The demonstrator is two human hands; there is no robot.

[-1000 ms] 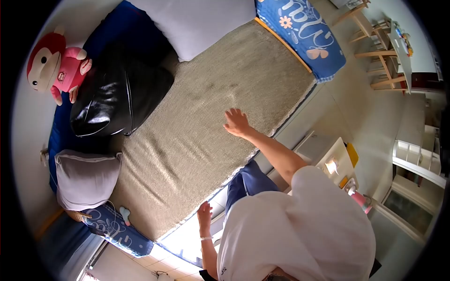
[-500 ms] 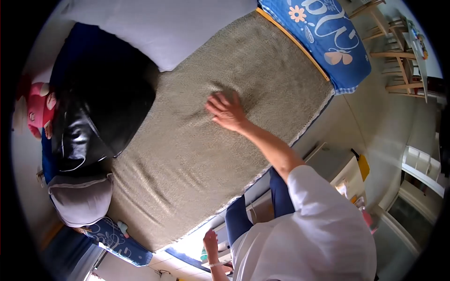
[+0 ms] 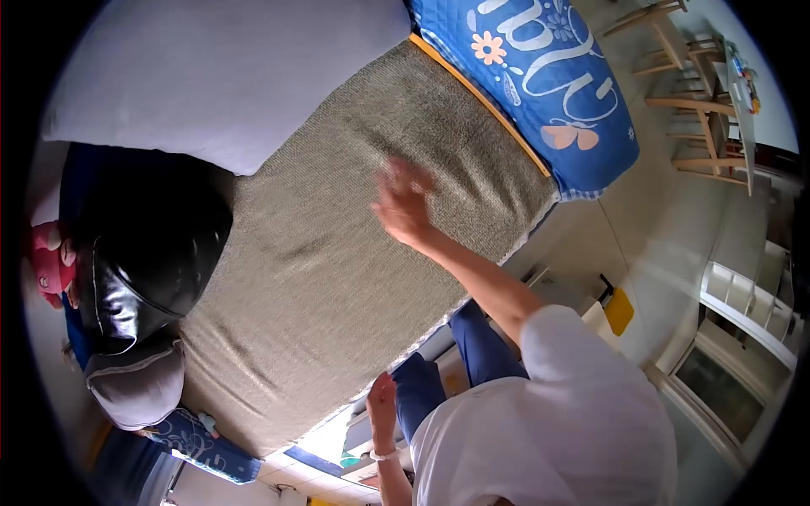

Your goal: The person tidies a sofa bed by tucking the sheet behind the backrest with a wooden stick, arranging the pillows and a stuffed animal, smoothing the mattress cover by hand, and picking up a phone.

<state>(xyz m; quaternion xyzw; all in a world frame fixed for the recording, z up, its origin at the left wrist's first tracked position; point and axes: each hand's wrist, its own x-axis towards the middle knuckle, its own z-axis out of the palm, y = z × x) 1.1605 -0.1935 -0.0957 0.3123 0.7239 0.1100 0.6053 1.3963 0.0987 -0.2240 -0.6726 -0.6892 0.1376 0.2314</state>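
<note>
A beige-brown woven sofa cover [image 3: 295,278] spreads across the long seat in front of me, with soft creases. My right hand [image 3: 405,202] is over the middle of this cover, its fingers blurred by motion but spread, holding nothing. Whether it touches the fabric I cannot tell. Close to the cover's front edge, my left hand [image 3: 382,403] is raised with its fingers stretched out and nothing in them; a pale band circles its wrist.
A grey cushion or cloth [image 3: 228,76] lies along the back, beside a black shiny item [image 3: 152,253]. A smaller grey cushion [image 3: 139,384] sits left. Blue patterned fabric covers the armrest [image 3: 561,110]. Wooden chairs [image 3: 709,110] stand farther right.
My right hand has lifted or swept slightly over the cover and is now blurred. My left hand has risen towards the cover's edge and its fingers have straightened. The view has shifted.
</note>
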